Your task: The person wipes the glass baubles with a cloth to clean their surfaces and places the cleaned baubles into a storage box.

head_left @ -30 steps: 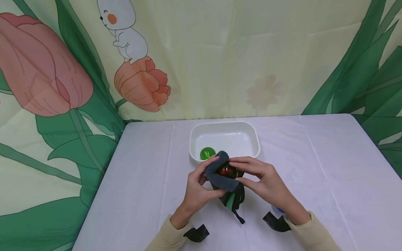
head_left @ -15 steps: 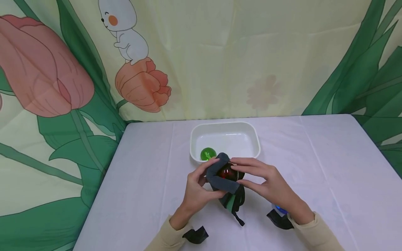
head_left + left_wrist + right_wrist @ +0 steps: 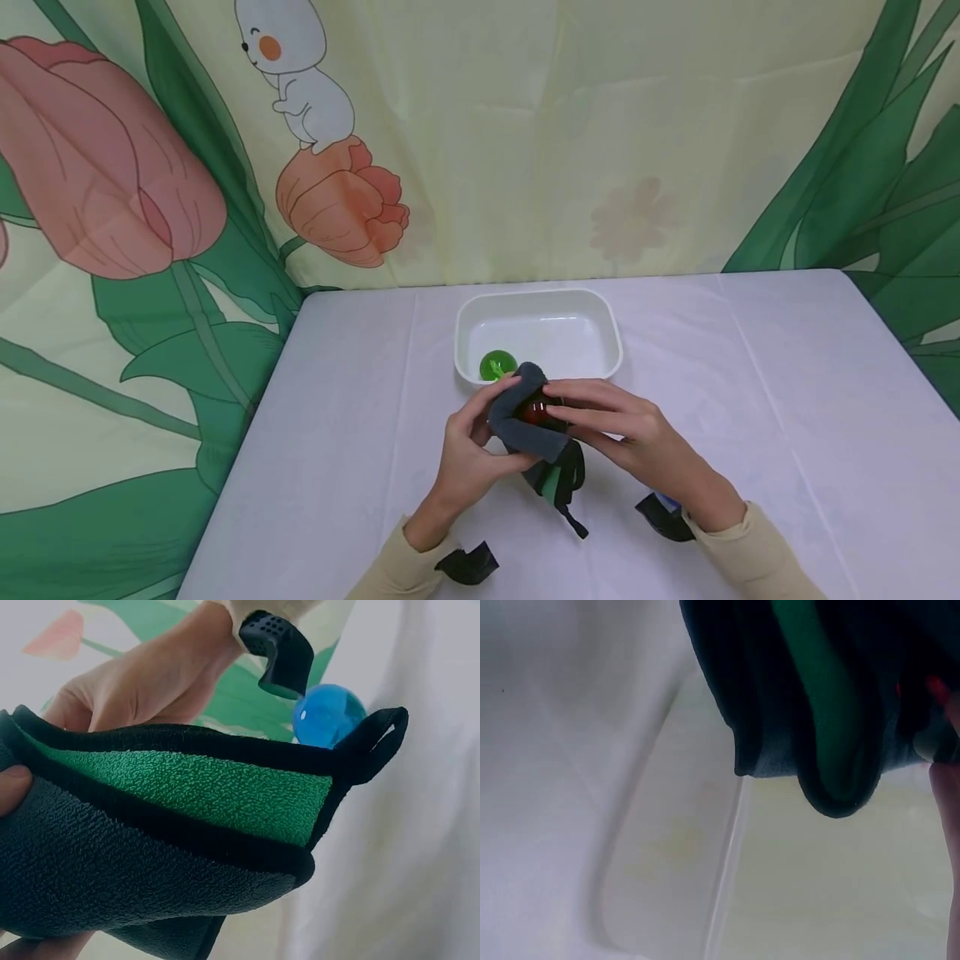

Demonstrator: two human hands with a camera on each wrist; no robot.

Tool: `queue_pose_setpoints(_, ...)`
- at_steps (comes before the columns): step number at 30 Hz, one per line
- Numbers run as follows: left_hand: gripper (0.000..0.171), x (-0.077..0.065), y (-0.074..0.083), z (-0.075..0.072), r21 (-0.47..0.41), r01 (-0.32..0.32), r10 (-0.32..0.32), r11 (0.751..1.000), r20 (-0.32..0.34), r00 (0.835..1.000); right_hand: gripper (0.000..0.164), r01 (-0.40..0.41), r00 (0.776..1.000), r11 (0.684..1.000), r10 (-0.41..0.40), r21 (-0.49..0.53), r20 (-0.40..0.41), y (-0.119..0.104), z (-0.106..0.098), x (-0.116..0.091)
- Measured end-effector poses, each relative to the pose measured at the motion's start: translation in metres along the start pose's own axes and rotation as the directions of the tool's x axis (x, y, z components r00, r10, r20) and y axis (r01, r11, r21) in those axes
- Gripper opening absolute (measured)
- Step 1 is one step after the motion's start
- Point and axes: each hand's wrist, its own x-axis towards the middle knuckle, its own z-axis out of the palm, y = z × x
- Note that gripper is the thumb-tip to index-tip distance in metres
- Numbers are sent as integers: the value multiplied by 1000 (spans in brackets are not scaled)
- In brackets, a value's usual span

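Observation:
My left hand (image 3: 471,457) grips a folded cloth (image 3: 521,433) above the table, thumb on the near side and fingers on the far side. One face of the cloth is dark grey-blue; the other, green (image 3: 217,784), shows between black bindings in the left wrist view. A black loop (image 3: 382,746) sticks out from one corner. In the fold sits a shiny, see-through red ball (image 3: 534,410), partly hidden by cloth and fingers. My right hand (image 3: 648,437) holds the ball, its fingertips on the front and the thumb low beside the cloth.
Behind the hands stands a white tray (image 3: 588,297) with a clear green ball (image 3: 495,362) at its near left corner. Beside my right wrist lies a blue ball (image 3: 666,502), mostly hidden in the head view. A black camera piece (image 3: 468,564) hangs at the left cuff.
The right fingers have shifted slightly left over the red ball and cover more of it. The right thumb has slipped lower behind the cloth edge. The left hand keeps its grip.

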Motion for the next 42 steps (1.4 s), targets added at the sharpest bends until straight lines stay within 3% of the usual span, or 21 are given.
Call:
queue_pose_setpoints(4,74,0,-1,0,15,-5,5,1000,-5,1000,34,-22,1000,1000,22,3,-2,0,0,0)
queue_pose_setpoints(8,74,-1,-2,0,43,-11,12,999,-20,1000,36,-138,990,989,139,44,-9,-1,2,-1)
queue_pose_setpoints(10,74,-2,-1,1,55,-13,14,998,-25,1000,38,-260,965,958,262,117,3,-4,3,-1)
queue_pose_setpoints(15,73,-3,-1,2,55,-18,19,998,-22,1000,51,-516,852,809,518,283,73,-9,0,0)
queue_pose_setpoints(18,72,-1,-2,2,39,-4,5,999,-25,1000,51,-551,832,793,547,260,92,-9,-2,0)
queue_pose_setpoints(22,72,0,-2,2,26,14,-14,1000,-30,999,55,-526,850,831,519,181,87,-10,-3,0)
queue_pose_setpoints(27,72,-1,-2,2,23,9,-9,1000,-18,1000,63,-400,916,912,395,91,76,-12,-4,-2)
queue_pose_setpoints(30,73,-1,-3,2,23,4,-4,1000,-19,1000,67,-342,938,938,338,56,74,-11,-3,-2)
queue_pose_setpoints(35,72,-2,-5,2,30,16,-15,999,-25,1000,67,-341,938,940,337,34,80,-8,-1,-5)
queue_pose_setpoints(42,73,-1,-4,0,19,27,-26,999,-11,1000,61,-389,920,918,383,72,85,-8,0,-3)
